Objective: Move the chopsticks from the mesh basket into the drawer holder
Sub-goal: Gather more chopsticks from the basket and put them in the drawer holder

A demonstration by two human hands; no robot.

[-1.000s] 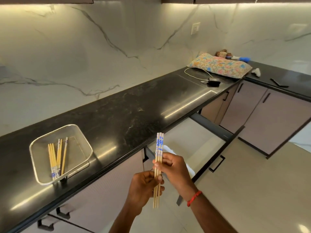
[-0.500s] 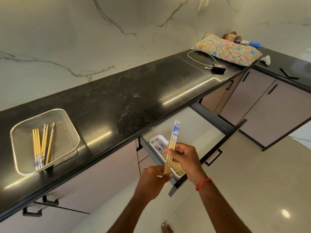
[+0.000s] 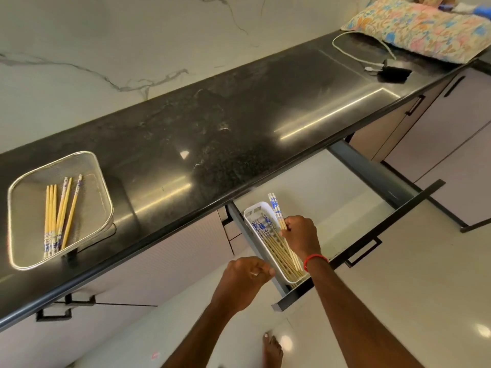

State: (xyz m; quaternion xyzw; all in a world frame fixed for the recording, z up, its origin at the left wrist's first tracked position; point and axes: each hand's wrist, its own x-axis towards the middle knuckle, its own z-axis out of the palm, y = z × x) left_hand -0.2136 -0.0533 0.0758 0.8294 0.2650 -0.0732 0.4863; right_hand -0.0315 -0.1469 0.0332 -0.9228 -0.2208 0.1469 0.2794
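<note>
A metal mesh basket (image 3: pixel 101 187) stands on the black counter at the left, with several bamboo chopsticks (image 3: pixel 58 216) with blue-patterned ends lying in it. Below the counter an open drawer (image 3: pixel 372 235) holds a white slotted holder (image 3: pixel 256 208) with several chopsticks (image 3: pixel 276 251) lying in it. My right hand (image 3: pixel 301 235) grips a small bunch of chopsticks (image 3: pixel 275 207) over the holder, patterned ends pointing up and away. My left hand (image 3: pixel 245 274) hovers beside the holder's near left side, fingers curled, holding nothing.
A floral cushion (image 3: pixel 414 25), a white cable (image 3: pixel 358 41) and a small black device (image 3: pixel 393 74) lie on the counter at the far right. Closed cabinet doors (image 3: pixel 451 134) stand to the right. My bare foot (image 3: pixel 272 351) is on the pale floor below.
My right hand has carried the bunch of chopsticks down over the holder in the drawer. My left hand has let go of them and moved to the left of the holder.
</note>
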